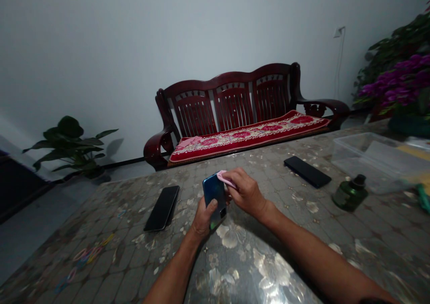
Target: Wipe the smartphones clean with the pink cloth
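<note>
A blue smartphone (214, 194) is held up over the table, its back with the camera block facing me. My left hand (203, 216) grips it low on the left side, thumb across the back. Pinched in my right hand (247, 192) is a pink cloth (225, 178), which touches the phone's upper right corner. To the left lies a black phone (162, 208), screen up. Another dark phone (307, 171) rests on the table to the right of my hands.
A green bottle (350, 193) with a black cap stands at the right, beside a clear plastic box (366, 160). Colourful bands (92, 252) lie at the left on the patterned table (131, 259). Beyond the table are a wooden bench (231, 102) and a potted plant (74, 147).
</note>
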The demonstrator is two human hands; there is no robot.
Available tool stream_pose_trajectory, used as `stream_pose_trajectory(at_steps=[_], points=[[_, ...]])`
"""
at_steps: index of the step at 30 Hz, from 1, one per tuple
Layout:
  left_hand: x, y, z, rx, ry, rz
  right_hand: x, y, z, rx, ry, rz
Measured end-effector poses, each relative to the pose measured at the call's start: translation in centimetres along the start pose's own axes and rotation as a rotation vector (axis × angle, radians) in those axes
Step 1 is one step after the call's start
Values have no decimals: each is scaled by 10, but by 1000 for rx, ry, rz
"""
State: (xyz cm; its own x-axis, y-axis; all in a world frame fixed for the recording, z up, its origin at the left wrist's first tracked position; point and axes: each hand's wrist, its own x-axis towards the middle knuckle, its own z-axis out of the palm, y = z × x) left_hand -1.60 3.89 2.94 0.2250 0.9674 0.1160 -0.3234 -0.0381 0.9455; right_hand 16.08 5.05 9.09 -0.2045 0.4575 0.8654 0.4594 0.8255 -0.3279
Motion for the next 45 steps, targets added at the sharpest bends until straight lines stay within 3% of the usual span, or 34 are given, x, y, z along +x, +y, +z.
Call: stream_pose_trajectory(at_steps=[8, 17, 24, 30, 34, 42, 45], points=[[0, -1, 0, -160, 63, -80, -13, -2, 10, -168, -180, -109], [3, -14, 2, -151, 75, -116, -8, 2, 4, -163, -127, -64], [4, -10, -2, -230, -21, -144, -17, -6, 14, -203, -270, -187], [3, -17, 0, -166, 35, -80, -9, 0, 10, -162, -152, -104], [3, -23, 4, -155, -13, -51, -4, -1, 6, -150, -85, -68], [2, -15, -2, -416, 1, -139, -15, -9, 19, -157, -253, -223], [2, -13, 0, -452, -12, -147, -15, -4, 19, -121, -211, -170]])
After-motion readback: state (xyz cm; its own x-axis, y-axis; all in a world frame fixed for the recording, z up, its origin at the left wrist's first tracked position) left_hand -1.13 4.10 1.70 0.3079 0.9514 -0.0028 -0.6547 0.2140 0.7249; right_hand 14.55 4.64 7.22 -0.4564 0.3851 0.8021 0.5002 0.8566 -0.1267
